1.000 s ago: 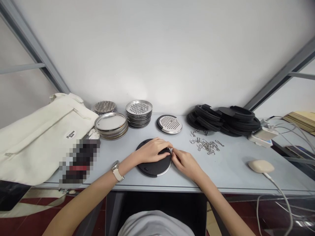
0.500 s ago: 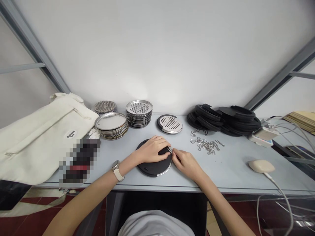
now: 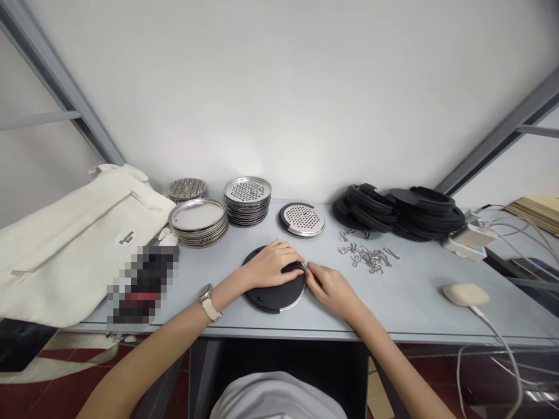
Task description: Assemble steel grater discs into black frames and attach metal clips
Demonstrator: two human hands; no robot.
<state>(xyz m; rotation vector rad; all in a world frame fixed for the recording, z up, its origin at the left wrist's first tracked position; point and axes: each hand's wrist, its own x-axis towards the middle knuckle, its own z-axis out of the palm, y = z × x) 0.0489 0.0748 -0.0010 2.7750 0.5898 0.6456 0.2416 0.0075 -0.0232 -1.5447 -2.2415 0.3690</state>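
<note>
A black round grater holder (image 3: 273, 298) with a thin silver rim lies on the table before me. My left hand (image 3: 275, 265) rests over its upper part, with the fingers bent across it and the thumb at its right side. Between the two hands, a small metal wire clip (image 3: 301, 265) shows at the holder's right edge. My right hand (image 3: 325, 285) pinches this clip with thumb and forefinger, though the fingertips partly cover it. Behind the hands lies a perforated metal grater disc (image 3: 304, 220) with a black rim piece. Loose wire clips (image 3: 369, 256) are scattered to the right.
At the back left are a stack of grater plates (image 3: 247, 201), shiny metal discs (image 3: 198, 224) and another rough grater disc (image 3: 187, 189). Black plastic holders (image 3: 364, 206) are piled at back right. A cream bag (image 3: 82, 250) lies left; a corded beige device (image 3: 466, 294) lies right.
The clip between my fingertips appears lower and closer to the holder. Both hands stay in nearly the same place.
</note>
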